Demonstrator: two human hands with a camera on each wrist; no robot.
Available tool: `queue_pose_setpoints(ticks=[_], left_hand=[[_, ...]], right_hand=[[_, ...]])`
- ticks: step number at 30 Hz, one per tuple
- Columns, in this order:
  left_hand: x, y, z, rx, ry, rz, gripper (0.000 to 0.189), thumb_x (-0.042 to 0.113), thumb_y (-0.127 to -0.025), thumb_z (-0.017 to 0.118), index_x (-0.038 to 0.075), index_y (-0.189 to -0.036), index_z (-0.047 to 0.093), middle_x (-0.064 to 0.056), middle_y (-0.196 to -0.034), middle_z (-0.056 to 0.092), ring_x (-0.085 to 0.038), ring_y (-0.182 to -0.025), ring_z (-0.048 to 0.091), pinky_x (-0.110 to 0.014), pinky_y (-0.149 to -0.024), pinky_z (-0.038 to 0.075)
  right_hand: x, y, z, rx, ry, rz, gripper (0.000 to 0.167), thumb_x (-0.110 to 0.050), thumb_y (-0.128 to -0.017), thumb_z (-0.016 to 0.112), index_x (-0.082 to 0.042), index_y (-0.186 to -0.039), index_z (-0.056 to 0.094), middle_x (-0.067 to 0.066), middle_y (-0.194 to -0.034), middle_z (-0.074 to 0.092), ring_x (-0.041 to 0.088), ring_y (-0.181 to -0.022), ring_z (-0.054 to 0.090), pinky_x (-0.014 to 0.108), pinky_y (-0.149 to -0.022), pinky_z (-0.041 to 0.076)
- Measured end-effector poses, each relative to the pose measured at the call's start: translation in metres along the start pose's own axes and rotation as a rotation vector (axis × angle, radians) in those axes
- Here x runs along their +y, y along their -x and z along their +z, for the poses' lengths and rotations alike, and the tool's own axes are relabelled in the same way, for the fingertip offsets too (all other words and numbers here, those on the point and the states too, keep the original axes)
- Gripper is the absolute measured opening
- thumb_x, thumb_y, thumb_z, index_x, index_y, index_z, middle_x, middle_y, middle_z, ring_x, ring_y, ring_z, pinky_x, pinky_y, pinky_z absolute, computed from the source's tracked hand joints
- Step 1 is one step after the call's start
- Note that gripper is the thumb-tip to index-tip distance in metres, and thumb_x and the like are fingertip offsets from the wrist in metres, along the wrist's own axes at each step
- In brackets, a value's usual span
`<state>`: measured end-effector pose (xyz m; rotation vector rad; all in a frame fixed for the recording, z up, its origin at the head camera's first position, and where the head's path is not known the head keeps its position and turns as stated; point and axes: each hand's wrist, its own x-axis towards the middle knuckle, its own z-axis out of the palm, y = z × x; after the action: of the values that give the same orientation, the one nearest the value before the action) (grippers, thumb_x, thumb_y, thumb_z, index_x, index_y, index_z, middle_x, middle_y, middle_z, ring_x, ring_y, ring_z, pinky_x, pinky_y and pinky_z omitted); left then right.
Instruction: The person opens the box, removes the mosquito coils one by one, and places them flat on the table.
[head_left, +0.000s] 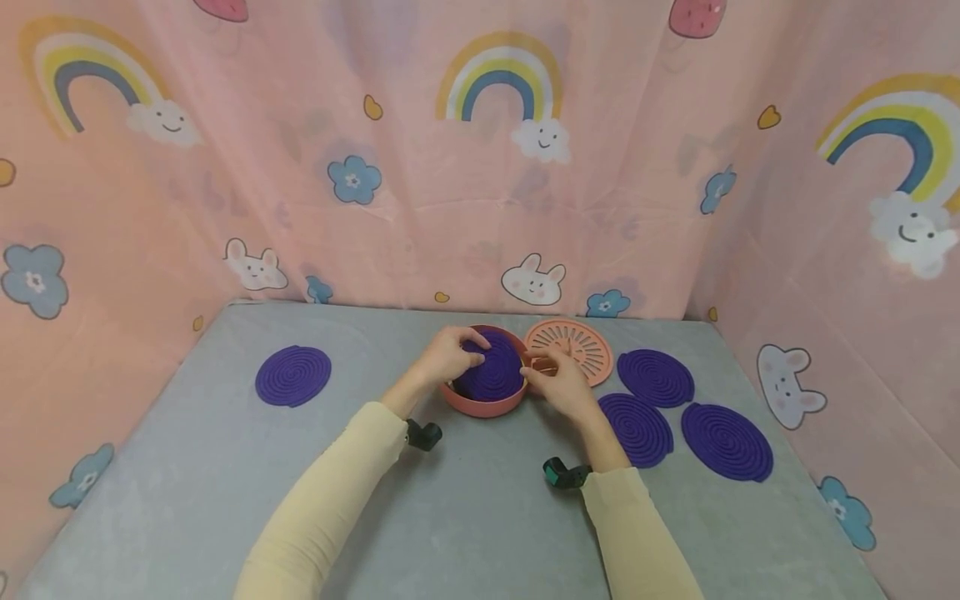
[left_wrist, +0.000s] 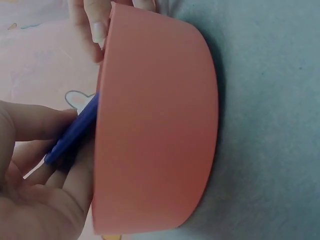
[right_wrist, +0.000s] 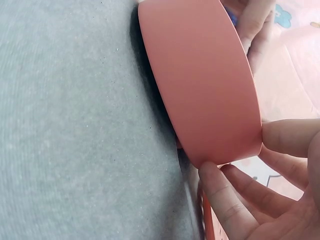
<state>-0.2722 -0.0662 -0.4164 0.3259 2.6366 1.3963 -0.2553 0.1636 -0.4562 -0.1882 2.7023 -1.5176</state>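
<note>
A purple spiral mosquito coil [head_left: 491, 367] lies tilted in a round pink mosquito coil holder [head_left: 483, 408], which rests on the grey tabletop. My left hand [head_left: 447, 357] pinches the coil at its left edge; in the left wrist view, the coil [left_wrist: 75, 127] sits between thumb and fingers, part of it hidden behind the holder's wall [left_wrist: 155, 120]. On the other side, my right hand [head_left: 561, 382] grips the holder's rim. The right wrist view has the right hand [right_wrist: 270, 190] with its thumb at the rim and fingers against the outer wall [right_wrist: 205, 85].
A slotted pink lid [head_left: 592, 350] lies just behind and right of the holder. Several more purple coils rest on the grey tabletop [head_left: 465, 517]: one coil [head_left: 293, 376] at left, others right, including a coil [head_left: 727, 442]. A patterned pink curtain [head_left: 420, 233] encloses the back and sides.
</note>
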Motion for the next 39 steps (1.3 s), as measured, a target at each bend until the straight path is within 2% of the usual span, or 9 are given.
queue_pose_setpoints(ticks=[9,13,15,19,24,27,30,34,39], left_hand=[[0.011,0.004,-0.018,0.063,-0.045,0.069,0.019,0.005,-0.095,0.068,0.01,-0.111,0.075,-0.012,-0.14,0.061,-0.035,-0.132,0.052,-0.053,-0.106,0.044],[0.014,0.009,-0.03,0.081,-0.059,0.101,0.019,0.005,-0.094,0.069,0.01,-0.112,0.075,-0.012,-0.143,0.058,-0.034,-0.132,0.052,-0.049,-0.1,0.049],[0.016,0.013,-0.038,0.09,-0.036,0.119,0.021,0.004,-0.094,0.067,0.009,-0.113,0.074,-0.013,-0.144,0.057,-0.034,-0.128,0.054,-0.047,-0.091,0.051],[0.018,0.023,-0.055,0.141,0.026,0.131,0.023,0.002,-0.094,0.066,0.007,-0.116,0.073,-0.014,-0.143,0.057,-0.032,-0.128,0.055,-0.042,-0.09,0.053],[0.016,0.036,-0.073,0.21,0.052,0.113,0.024,0.002,-0.095,0.066,0.007,-0.117,0.073,-0.016,-0.143,0.057,-0.032,-0.114,0.065,-0.038,-0.08,0.054],[0.009,0.043,-0.082,0.238,0.066,0.103,0.024,0.002,-0.096,0.065,0.005,-0.118,0.072,-0.017,-0.144,0.056,-0.035,-0.11,0.067,-0.04,-0.08,0.055],[-0.002,0.048,-0.091,0.265,0.079,0.085,0.024,0.002,-0.096,0.065,0.004,-0.12,0.071,-0.018,-0.146,0.054,-0.039,-0.122,0.061,-0.046,-0.09,0.055],[-0.019,0.055,-0.103,0.29,0.095,0.049,0.025,0.004,-0.097,0.064,0.002,-0.122,0.07,-0.019,-0.152,0.048,-0.042,-0.141,0.042,-0.054,-0.107,0.044],[-0.041,0.062,-0.111,0.291,0.122,-0.013,0.026,0.005,-0.098,0.064,0.001,-0.123,0.068,-0.019,-0.156,0.043,-0.042,-0.148,0.03,-0.057,-0.117,0.029]], right_hand=[[0.001,-0.002,-0.001,-0.004,-0.008,-0.009,0.04,-0.027,-0.097,0.071,-0.01,-0.133,0.064,0.021,-0.129,0.062,0.039,-0.119,0.06,0.054,-0.096,0.051],[0.001,-0.001,-0.003,-0.006,-0.016,0.004,0.04,-0.026,-0.097,0.071,-0.011,-0.133,0.064,0.019,-0.13,0.061,0.038,-0.12,0.059,0.053,-0.097,0.051],[0.001,-0.001,-0.003,-0.005,-0.01,0.006,0.04,-0.026,-0.098,0.071,-0.011,-0.134,0.063,0.019,-0.13,0.061,0.038,-0.12,0.059,0.053,-0.097,0.051],[0.001,0.0,-0.004,-0.004,-0.008,0.006,0.04,-0.026,-0.098,0.071,-0.011,-0.134,0.063,0.019,-0.13,0.061,0.038,-0.12,0.059,0.054,-0.097,0.051],[0.001,-0.001,-0.003,-0.003,-0.013,0.005,0.039,-0.026,-0.098,0.07,-0.012,-0.134,0.064,0.019,-0.13,0.061,0.037,-0.12,0.059,0.053,-0.095,0.052],[0.001,0.0,-0.002,0.001,-0.013,0.003,0.039,-0.025,-0.099,0.07,-0.011,-0.134,0.063,0.019,-0.13,0.061,0.037,-0.12,0.059,0.052,-0.094,0.053],[0.001,0.0,-0.002,0.0,-0.012,-0.003,0.039,-0.025,-0.099,0.07,-0.011,-0.135,0.063,0.019,-0.13,0.061,0.037,-0.12,0.059,0.052,-0.094,0.053],[0.001,0.0,-0.001,0.0,-0.009,-0.004,0.04,-0.025,-0.098,0.07,-0.011,-0.135,0.063,0.019,-0.13,0.061,0.037,-0.12,0.059,0.052,-0.094,0.053],[0.001,0.0,0.0,0.001,-0.01,0.0,0.039,-0.026,-0.099,0.07,-0.011,-0.135,0.063,0.019,-0.13,0.061,0.036,-0.119,0.059,0.05,-0.093,0.054]])
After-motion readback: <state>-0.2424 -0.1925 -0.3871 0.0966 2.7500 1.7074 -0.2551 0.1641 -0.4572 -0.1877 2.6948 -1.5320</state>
